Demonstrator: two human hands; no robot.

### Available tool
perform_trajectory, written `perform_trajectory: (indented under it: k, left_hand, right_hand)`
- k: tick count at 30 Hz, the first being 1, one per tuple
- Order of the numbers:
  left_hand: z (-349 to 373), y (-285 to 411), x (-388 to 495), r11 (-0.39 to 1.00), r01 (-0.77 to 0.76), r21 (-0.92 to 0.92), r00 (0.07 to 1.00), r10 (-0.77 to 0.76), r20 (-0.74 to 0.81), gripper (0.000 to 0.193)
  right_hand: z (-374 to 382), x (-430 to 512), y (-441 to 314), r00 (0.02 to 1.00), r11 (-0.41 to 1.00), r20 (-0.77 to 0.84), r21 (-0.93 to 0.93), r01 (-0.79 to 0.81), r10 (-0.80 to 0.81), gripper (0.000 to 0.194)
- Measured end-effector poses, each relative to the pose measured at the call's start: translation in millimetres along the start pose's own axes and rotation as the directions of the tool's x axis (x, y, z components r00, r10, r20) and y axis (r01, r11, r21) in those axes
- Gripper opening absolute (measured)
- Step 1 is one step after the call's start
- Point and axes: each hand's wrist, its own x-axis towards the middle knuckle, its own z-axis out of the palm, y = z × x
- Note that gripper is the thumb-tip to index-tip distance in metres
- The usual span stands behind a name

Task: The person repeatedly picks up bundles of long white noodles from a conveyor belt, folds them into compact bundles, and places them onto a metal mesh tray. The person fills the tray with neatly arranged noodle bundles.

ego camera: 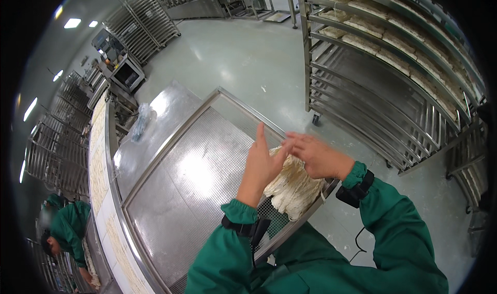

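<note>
A folded bundle of pale noodle strands [297,191] lies in the near right corner of a metal-framed mesh tray [167,154]. My left hand [264,165] is beside the bundle's far left end, one digit pointing up and the others stretched toward my right hand. Over the far right end is my right hand [320,156], its fingers extended and meeting the left fingertips. Neither hand visibly grips the noodles, though my hands hide part of that end. A thin pale strand [323,197] hangs over the tray's rim.
Left of the tray runs a conveyor [99,150] carrying noodle sheets, where a person in green [70,224] bends over. A clear plastic bag [141,121] rests on the steel table [171,99]. A wheeled rack [308,61] at right holds loaded trays above bare rails.
</note>
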Motion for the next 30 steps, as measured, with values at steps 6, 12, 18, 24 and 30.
perform_trajectory:
  k: [6, 12, 18, 24, 30]
  left_hand:
    - [25.7, -34.1, -75.2, 0.942, -0.095, 0.321, 0.995, 0.082, 0.055, 0.095]
    - [34.1, -41.8, -83.2, 0.93, -0.071, 0.36, 0.997, 0.056, 0.052, 0.089]
    - [7.7, -60.5, -101.6, 0.975, 0.081, 0.208, 0.99, -0.102, 0.093, 0.09]
    - [-138.8, -203.6, -222.2, 0.841, 0.495, 0.219, 0.81, -0.355, -0.467, 0.074]
    - [-306.2, -282.5, -483.1, 0.113, 0.993, 0.014, 0.093, -0.732, -0.675, 0.136]
  right_hand:
    - [17.9, -15.1, 22.4, 0.998, 0.996, 0.046, 0.075, -0.041, 0.038, 0.041]
    - [12.3, 5.1, 10.1, 0.986, 0.99, 0.134, -0.115, -0.082, 0.098, 0.039]
    - [55.4, 20.4, -37.2, 0.967, 0.954, 0.116, -0.226, -0.196, 0.226, 0.051]
    - [68.4, 5.9, -11.3, 0.942, 0.939, 0.202, -0.274, -0.208, 0.268, 0.055]
    - [68.0, 5.9, -2.8, 0.928, 0.933, 0.26, -0.311, -0.182, 0.267, 0.053]
